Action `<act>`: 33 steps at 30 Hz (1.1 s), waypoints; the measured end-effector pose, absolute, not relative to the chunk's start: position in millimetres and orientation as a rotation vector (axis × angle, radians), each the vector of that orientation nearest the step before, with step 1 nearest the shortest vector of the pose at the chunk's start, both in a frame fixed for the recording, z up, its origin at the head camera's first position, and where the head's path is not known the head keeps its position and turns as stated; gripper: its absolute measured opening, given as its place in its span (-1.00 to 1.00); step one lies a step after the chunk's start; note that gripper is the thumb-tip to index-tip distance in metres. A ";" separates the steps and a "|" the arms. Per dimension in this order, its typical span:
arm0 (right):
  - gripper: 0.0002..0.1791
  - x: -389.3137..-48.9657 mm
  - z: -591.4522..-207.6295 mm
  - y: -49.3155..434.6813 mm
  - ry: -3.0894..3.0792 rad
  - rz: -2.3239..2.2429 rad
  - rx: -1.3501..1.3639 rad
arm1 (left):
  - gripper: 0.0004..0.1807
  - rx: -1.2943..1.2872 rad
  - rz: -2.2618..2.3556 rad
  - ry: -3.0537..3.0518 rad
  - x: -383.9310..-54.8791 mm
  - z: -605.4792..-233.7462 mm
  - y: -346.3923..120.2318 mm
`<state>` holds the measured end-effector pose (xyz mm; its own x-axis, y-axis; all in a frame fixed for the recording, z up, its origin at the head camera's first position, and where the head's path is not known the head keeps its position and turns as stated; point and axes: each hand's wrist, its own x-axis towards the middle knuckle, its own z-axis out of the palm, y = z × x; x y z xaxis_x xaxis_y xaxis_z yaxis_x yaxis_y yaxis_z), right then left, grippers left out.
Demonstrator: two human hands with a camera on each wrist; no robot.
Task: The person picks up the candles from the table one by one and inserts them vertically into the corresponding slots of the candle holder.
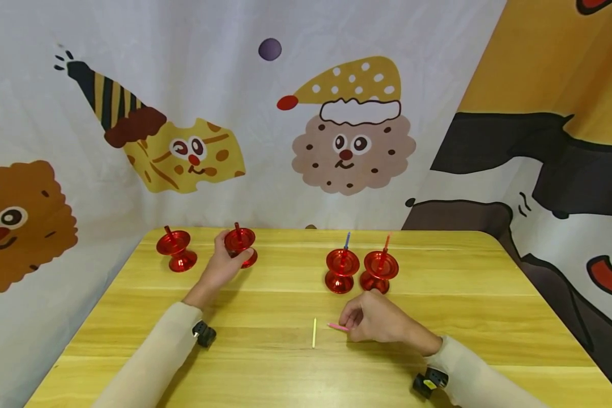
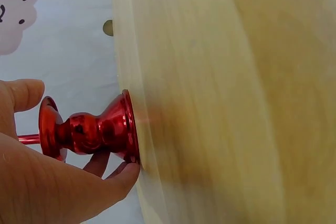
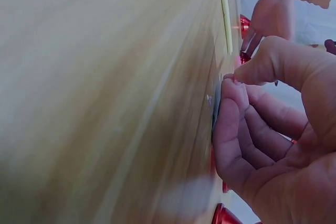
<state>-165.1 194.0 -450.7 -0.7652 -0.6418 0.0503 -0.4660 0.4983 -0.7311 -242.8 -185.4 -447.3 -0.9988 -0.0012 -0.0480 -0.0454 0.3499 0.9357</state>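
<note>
In the head view my left hand (image 1: pixel 223 266) reaches round a shiny red candle holder (image 1: pixel 239 241) near the table's back edge, its thumb in front of the stem. The left wrist view has this holder (image 2: pixel 100 132) upright, a thin red stick (image 2: pixel 29 139) rising from its dish and fingertips (image 2: pixel 123 179) right at its base. At the table's middle right, my right hand (image 1: pixel 379 318) pinches a thin pink candle (image 1: pixel 339 327) between thumb and fingertips; most of the candle is hidden in the right wrist view. Just left of it lies a yellow candle (image 1: pixel 314 332).
Another red holder (image 1: pixel 179 249) stands at the far left. Two more are close together behind my right hand, one with a blue candle (image 1: pixel 347 241), the other with an orange-red candle (image 1: pixel 387 243). A printed curtain (image 1: pixel 204 51) hangs behind the wooden table (image 1: pixel 265 362).
</note>
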 end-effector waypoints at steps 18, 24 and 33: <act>-0.73 -171.2 -450.5 178.8 2.536 -1.230 -0.973 | 0.00 0.053 1.730 2.451 -243.5 -445.7 -168.6; -0.77 -172.2 -448.2 172.3 2.537 -1.250 -0.901 | -0.06 0.116 1.743 2.424 -240.2 -444.7 -160.5; -0.82 -173.3 -442.6 163.9 2.533 -1.332 -0.870 | -0.08 0.167 1.739 2.389 -236.9 -444.6 -148.9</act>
<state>-173.3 163.9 -442.6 -0.8206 -0.5563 0.1309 -0.4231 0.4373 -0.7936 -236.9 -148.9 -444.6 -0.9771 0.1969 -0.0801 -0.0158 0.3086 0.9511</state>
